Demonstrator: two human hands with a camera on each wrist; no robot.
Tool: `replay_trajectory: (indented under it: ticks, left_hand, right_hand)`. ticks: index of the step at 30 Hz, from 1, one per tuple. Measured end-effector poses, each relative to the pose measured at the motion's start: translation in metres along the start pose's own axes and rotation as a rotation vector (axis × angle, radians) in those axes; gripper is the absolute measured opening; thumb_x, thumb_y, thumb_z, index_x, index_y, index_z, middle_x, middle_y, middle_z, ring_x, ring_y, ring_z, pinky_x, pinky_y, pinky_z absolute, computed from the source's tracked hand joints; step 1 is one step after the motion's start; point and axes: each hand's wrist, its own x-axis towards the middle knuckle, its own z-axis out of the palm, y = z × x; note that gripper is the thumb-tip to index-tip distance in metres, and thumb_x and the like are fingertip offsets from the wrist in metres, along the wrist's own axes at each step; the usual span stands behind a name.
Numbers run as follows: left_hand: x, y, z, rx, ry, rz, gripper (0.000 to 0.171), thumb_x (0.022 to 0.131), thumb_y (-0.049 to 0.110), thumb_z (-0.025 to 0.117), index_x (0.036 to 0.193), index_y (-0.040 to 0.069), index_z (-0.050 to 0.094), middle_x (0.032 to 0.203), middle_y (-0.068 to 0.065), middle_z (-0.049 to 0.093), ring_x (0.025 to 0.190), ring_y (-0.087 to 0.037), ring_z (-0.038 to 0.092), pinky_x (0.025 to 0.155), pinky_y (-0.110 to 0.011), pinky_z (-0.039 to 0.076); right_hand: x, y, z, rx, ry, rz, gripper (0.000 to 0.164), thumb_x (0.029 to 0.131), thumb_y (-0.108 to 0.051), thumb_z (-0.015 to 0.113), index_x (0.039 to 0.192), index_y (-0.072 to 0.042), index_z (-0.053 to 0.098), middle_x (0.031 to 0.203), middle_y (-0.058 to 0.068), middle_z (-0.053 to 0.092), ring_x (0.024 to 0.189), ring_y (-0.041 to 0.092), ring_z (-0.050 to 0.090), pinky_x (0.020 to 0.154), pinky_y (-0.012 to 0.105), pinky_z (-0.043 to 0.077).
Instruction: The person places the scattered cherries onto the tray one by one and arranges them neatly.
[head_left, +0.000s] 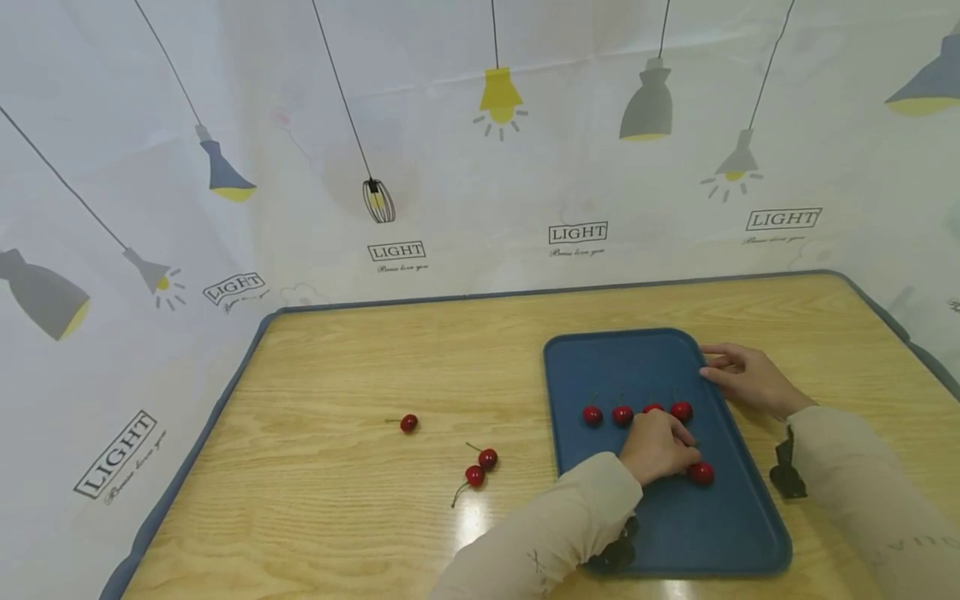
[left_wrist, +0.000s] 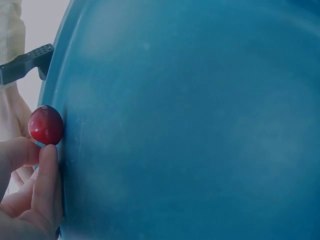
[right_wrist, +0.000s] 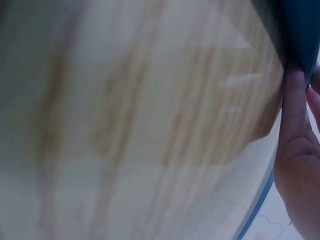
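Note:
My left hand is over the blue tray, with thumb and a finger pinching a red cherry at its stem end. In the left wrist view that cherry shows close against the fingertips, its stem hidden. Farther up the tray, a row of cherries holds one cherry at the left, a second beside it, another partly covered by the left hand, and one at the right. At the tray's right rim my right hand grips the edge between thumb and fingers.
On the wooden table, left of the tray, lie a single cherry and two cherries close together, one above the other. A pale wall covering with printed lamps surrounds the table's far and side edges.

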Motion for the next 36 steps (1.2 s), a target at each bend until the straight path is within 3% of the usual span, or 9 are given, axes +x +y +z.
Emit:
replay_trajectory:
  ticks: [8, 17, 29, 36]
  left_hand:
    - [-0.0002, 0.0000, 0.0022, 0.028, 0.026, 0.016, 0.003, 0.070, 0.011, 0.072, 0.069, 0.011, 0.069, 0.046, 0.006, 0.055, 0.036, 0.001, 0.046, 0.040, -0.013, 0.038]
    - [-0.0015, 0.0017, 0.0008, 0.011, 0.026, 0.007, 0.006, 0.071, 0.010, 0.069, 0.065, 0.011, 0.067, 0.045, 0.005, 0.055, 0.036, 0.001, 0.045, 0.040, -0.013, 0.037]
    - [-0.0005, 0.0005, 0.0004, -0.268, 0.022, -0.104, 0.007, 0.073, 0.003, 0.068, 0.067, 0.004, 0.069, 0.049, -0.003, 0.060, 0.043, -0.007, 0.057, 0.043, -0.016, 0.043]
    - [0.0017, -0.0016, 0.0033, -0.374, 0.029, -0.139, 0.006, 0.074, 0.001, 0.068, 0.067, 0.000, 0.068, 0.050, -0.005, 0.060, 0.048, -0.013, 0.061, 0.045, -0.019, 0.046]
  right_hand:
    - [0.0000, 0.0008, -0.0016, 0.030, -0.009, 0.004, 0.057, 0.090, -0.024, 0.052, 0.131, 0.010, 0.031, 0.110, 0.031, 0.049, 0.081, 0.006, 0.057, 0.068, 0.029, 0.050]
    - [0.0001, 0.0008, -0.0012, 0.031, -0.009, 0.013, 0.056, 0.090, -0.023, 0.052, 0.131, 0.010, 0.032, 0.110, 0.031, 0.049, 0.081, 0.003, 0.056, 0.068, 0.028, 0.050]
    - [0.0018, 0.0012, -0.0014, 0.055, -0.014, 0.015, 0.057, 0.090, -0.024, 0.052, 0.131, 0.010, 0.031, 0.111, 0.031, 0.048, 0.080, 0.002, 0.056, 0.069, 0.029, 0.050]
    - [0.0025, 0.0022, -0.0011, 0.068, -0.018, 0.015, 0.057, 0.090, -0.023, 0.052, 0.131, 0.010, 0.031, 0.111, 0.031, 0.048, 0.081, 0.003, 0.057, 0.069, 0.029, 0.050]
